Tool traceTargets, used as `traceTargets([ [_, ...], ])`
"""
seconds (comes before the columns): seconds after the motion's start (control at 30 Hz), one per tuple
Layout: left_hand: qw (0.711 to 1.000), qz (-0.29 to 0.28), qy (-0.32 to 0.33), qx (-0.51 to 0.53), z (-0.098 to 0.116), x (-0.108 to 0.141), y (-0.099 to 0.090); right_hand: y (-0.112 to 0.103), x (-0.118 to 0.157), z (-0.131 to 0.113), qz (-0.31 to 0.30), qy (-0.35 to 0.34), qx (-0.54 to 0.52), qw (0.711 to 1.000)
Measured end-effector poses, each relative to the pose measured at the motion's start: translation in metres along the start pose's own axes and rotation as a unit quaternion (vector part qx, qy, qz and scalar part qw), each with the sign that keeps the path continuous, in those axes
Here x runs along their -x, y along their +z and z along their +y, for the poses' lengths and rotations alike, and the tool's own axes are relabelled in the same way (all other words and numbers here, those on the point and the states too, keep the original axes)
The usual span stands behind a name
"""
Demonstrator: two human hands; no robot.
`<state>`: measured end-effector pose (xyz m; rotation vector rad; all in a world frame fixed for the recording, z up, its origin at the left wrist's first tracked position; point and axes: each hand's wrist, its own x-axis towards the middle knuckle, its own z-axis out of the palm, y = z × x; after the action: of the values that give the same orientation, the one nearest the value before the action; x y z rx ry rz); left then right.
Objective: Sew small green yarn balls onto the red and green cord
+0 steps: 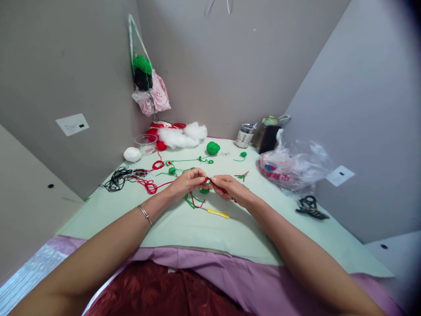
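Observation:
My left hand (191, 182) is closed, its thumb and fingers pinching a small red, white and green crocheted piece (207, 181). Close against its right side, my right hand (230, 188) is closed in a pinch too. Something thin and dark shows at those fingertips, and red bits peek out by the palm; I cannot make out what it holds. Below the hands, a crochet hook (218, 213) with a yellow handle lies on the table. Red and green yarn ends (194, 202) trail beside its tip. A green yarn piece (204, 191) sits just under the fingers.
Tangled black yarn (120, 177) and red yarn (150, 186) spread to the left. White stuffing (180, 135), a clear plastic cup (146, 144) and a green yarn ball (213, 148) stand behind. At right are a labelled can (245, 137), a plastic bag (289, 166) and a black hair claw (311, 208).

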<state>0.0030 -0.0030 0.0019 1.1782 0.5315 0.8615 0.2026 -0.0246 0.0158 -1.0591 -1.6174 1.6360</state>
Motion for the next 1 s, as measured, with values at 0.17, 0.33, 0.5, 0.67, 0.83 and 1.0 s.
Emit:
traceTargets([
  [0.17,1.000,0.003,0.014,0.003,0.004,0.000,0.000,0.000,0.000,-0.001,-0.012,-0.001,-0.042,0.999],
  [0.33,1.000,0.008,0.011,0.005,0.002,0.000,-0.002,0.001,0.001,-0.002,-0.014,-0.006,-0.037,0.999],
  [0.5,1.000,-0.001,0.011,-0.002,0.001,-0.001,-0.001,0.005,-0.001,-0.001,-0.001,-0.006,-0.020,1.000],
  [0.67,1.000,0.014,0.018,-0.016,0.003,-0.001,-0.004,-0.004,0.002,-0.007,0.018,-0.018,-0.028,0.999],
  [0.83,0.997,0.042,0.045,-0.050,0.006,-0.002,-0.013,-0.022,0.015,-0.021,-0.121,0.019,0.179,0.976],
  [1.0,0.996,0.059,0.044,-0.051,0.009,-0.002,-0.017,-0.032,0.023,-0.029,-0.191,0.002,0.312,0.931],
])
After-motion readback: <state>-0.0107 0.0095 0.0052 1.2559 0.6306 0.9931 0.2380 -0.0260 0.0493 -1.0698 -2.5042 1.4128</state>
